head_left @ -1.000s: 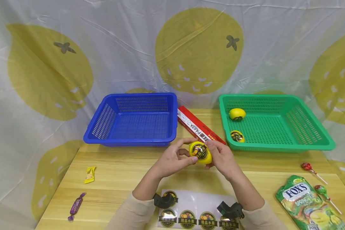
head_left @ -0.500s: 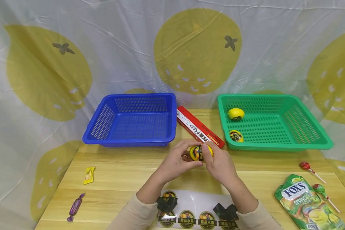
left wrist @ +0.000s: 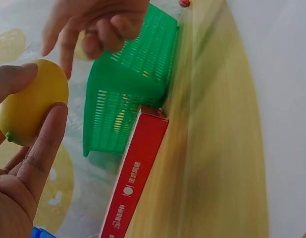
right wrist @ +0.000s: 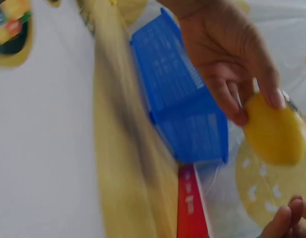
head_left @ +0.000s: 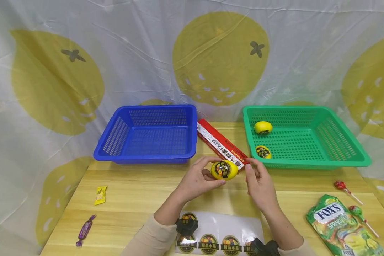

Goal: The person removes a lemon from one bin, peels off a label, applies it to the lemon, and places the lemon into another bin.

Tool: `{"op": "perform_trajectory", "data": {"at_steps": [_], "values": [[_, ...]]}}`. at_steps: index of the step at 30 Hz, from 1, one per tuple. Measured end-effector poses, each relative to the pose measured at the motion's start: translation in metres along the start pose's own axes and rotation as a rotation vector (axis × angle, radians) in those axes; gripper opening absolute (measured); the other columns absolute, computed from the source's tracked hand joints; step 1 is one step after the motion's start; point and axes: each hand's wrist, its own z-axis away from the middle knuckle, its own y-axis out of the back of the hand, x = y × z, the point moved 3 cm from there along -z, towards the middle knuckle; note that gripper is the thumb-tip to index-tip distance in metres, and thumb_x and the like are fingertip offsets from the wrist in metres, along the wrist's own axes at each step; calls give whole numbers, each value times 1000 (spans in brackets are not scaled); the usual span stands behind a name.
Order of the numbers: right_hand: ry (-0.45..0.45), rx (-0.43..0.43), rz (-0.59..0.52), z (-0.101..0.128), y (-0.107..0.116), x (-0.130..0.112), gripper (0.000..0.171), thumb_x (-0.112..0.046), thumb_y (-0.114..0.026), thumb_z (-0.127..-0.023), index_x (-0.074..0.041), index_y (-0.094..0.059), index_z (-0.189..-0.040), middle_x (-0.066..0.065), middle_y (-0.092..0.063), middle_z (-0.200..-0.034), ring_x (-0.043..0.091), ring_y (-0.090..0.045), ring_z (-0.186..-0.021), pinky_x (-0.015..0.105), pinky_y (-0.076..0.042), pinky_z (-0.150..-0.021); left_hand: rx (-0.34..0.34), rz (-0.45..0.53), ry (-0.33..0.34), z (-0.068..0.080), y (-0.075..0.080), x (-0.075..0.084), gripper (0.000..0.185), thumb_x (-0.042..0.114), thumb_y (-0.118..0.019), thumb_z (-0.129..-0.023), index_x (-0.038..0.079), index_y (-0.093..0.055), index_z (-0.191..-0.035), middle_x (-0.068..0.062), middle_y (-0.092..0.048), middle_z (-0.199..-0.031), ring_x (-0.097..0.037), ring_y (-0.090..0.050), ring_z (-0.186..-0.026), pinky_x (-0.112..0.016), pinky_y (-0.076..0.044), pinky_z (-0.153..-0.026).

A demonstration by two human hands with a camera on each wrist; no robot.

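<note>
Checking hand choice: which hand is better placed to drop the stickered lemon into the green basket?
Probably left: the left hand already holds the lemon. The right hand, nearer the green basket, holds nothing.

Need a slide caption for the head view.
Left hand holds a stickered lemon; right hand hovers beside it.

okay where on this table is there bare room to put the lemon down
Bare wood lies between the blue basket and the yellow candy, and ahead of the candy bag below the green basket. It is crowded near the sticker sheet, the red box and the lollipops.
</note>
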Motion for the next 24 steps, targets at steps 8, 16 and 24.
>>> {"op": "perform_trajectory", "data": {"at_steps": [8,16,24], "values": [[-154,254,39,-7,66,25,69,-43,-70,-95,-22,-39,-154,-11,-57,-73,10,-53,-51,26,-45,-50,1,-48,9,0,-4,-5,60,17,-88,-80,26,-62,-133,0,-60,-124,-12,-70,-78,-26,-62,-71],[-232,277,123,-20,100,39,79,-56,-60,-97,-27,-26,-161,-8,-61,-74,14,-54,-52,32,-44,-49,30,-122,17,-3,-3,-5,62,29,-87,-81,27,-59,-136,4,-64,-128,-13,-66,-84,-26,-59,-73],[-258,293,155,-22,96,49,79,-57,-56,-99,-26,-22,-162,-7,-62,-71,14,-57,-57,30,-46,-52,35,-166,38,-13,-4,0,57,37,-87,-80,21,-64,-129,2,-69,-111,-16,-65,-90,-25,-58,-77]]}}
